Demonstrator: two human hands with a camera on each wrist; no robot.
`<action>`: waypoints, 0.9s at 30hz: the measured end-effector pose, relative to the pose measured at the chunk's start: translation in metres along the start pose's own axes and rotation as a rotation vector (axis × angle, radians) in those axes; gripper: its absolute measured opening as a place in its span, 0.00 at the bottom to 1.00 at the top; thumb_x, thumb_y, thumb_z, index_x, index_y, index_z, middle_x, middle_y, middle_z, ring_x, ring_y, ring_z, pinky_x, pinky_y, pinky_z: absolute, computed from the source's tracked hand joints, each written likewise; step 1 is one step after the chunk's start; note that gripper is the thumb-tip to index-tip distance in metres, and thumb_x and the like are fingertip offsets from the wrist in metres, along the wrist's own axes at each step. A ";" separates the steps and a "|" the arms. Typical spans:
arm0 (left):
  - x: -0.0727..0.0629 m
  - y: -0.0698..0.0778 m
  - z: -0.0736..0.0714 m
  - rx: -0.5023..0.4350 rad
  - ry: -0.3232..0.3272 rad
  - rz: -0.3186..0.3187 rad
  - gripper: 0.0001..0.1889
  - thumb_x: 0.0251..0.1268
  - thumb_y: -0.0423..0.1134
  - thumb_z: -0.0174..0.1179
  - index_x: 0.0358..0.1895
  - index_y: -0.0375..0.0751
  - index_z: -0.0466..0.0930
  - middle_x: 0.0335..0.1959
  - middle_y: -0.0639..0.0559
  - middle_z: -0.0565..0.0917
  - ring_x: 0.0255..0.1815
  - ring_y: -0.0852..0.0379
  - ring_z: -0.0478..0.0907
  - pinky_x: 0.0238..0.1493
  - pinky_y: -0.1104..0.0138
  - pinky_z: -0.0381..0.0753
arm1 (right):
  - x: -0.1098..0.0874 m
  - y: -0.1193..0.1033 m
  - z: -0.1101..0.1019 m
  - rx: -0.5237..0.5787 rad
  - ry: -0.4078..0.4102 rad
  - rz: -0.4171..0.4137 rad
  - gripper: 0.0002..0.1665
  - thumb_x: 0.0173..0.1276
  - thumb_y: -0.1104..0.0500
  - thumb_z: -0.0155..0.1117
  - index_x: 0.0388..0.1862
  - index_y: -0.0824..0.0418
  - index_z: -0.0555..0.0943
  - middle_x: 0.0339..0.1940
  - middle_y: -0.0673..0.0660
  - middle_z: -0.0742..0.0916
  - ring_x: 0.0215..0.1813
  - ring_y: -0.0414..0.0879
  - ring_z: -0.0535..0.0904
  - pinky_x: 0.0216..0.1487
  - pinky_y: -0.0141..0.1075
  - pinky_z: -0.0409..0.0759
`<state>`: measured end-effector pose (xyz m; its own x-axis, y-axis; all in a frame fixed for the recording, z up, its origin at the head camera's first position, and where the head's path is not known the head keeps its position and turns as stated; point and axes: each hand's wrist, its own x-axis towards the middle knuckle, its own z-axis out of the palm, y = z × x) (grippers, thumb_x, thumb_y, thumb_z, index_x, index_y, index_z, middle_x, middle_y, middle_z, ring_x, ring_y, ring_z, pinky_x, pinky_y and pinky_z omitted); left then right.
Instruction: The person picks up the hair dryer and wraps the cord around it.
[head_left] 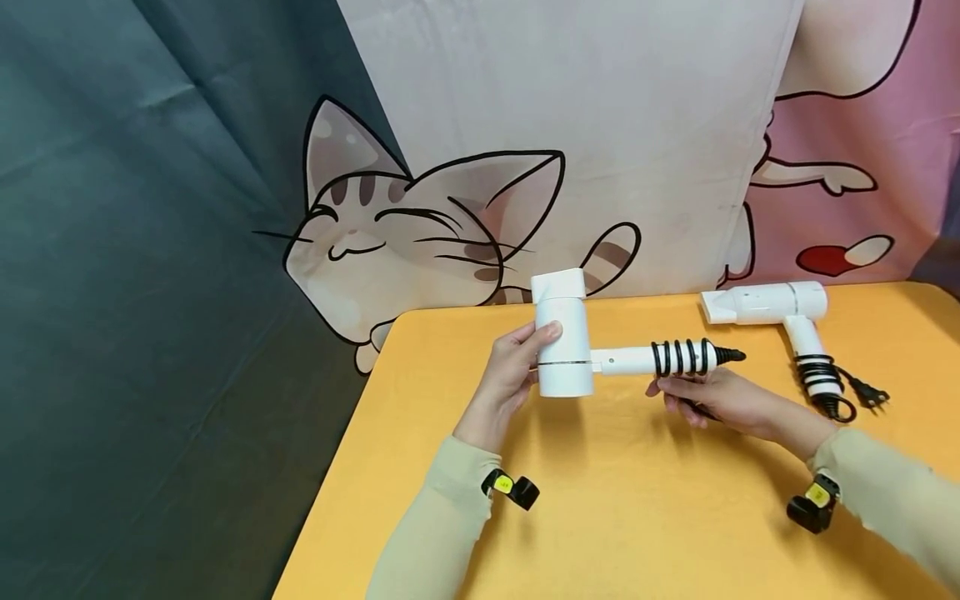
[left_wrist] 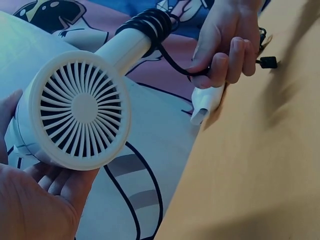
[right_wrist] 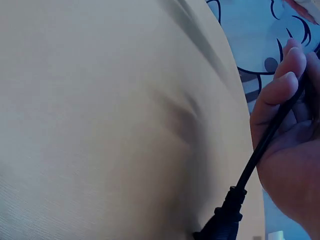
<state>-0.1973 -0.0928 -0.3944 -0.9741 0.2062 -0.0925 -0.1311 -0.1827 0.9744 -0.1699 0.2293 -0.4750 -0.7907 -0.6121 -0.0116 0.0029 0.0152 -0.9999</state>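
My left hand (head_left: 517, 367) grips a white hair dryer (head_left: 564, 337) round its barrel, above the table. The dryer's flat nozzle points up and its handle reaches sideways to the right. In the left wrist view the round slotted grille (left_wrist: 85, 109) faces the camera. Black power cord (head_left: 678, 357) is coiled several times round the handle. Below the handle's end, my right hand (head_left: 712, 396) pinches the loose end of that cord between thumb and fingers. The black plug (right_wrist: 222, 222) hangs from the cord in the right wrist view.
A second white hair dryer (head_left: 772, 302) lies at the back right of the yellow table (head_left: 600, 517), its cord wound round the handle and its plug (head_left: 868, 393) beside it. A cloth backdrop (head_left: 637, 108) with a cartoon cat hangs behind the table's rear edge.
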 end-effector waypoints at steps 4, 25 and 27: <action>-0.001 0.002 -0.001 0.006 -0.011 -0.007 0.26 0.68 0.41 0.69 0.65 0.30 0.83 0.40 0.47 0.89 0.33 0.57 0.87 0.30 0.69 0.85 | 0.001 -0.006 -0.009 -0.058 -0.014 -0.020 0.17 0.89 0.62 0.49 0.57 0.70 0.84 0.34 0.54 0.85 0.27 0.35 0.77 0.27 0.32 0.79; -0.005 0.001 -0.007 0.133 -0.187 -0.043 0.24 0.72 0.40 0.66 0.66 0.30 0.83 0.46 0.44 0.90 0.38 0.55 0.88 0.38 0.64 0.89 | 0.035 -0.084 -0.031 -0.572 -0.168 0.105 0.10 0.78 0.58 0.68 0.34 0.56 0.90 0.21 0.46 0.83 0.22 0.35 0.74 0.24 0.30 0.76; -0.005 0.001 -0.007 0.146 -0.186 -0.044 0.24 0.72 0.40 0.67 0.66 0.31 0.83 0.46 0.43 0.90 0.39 0.55 0.88 0.38 0.64 0.90 | 0.039 -0.094 -0.028 -0.602 -0.190 0.142 0.12 0.76 0.56 0.71 0.30 0.56 0.88 0.19 0.47 0.81 0.19 0.35 0.72 0.21 0.29 0.74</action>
<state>-0.1936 -0.1007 -0.3944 -0.9157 0.3865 -0.1097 -0.1318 -0.0310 0.9908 -0.2181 0.2257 -0.3807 -0.6859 -0.6998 -0.1996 -0.2882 0.5130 -0.8086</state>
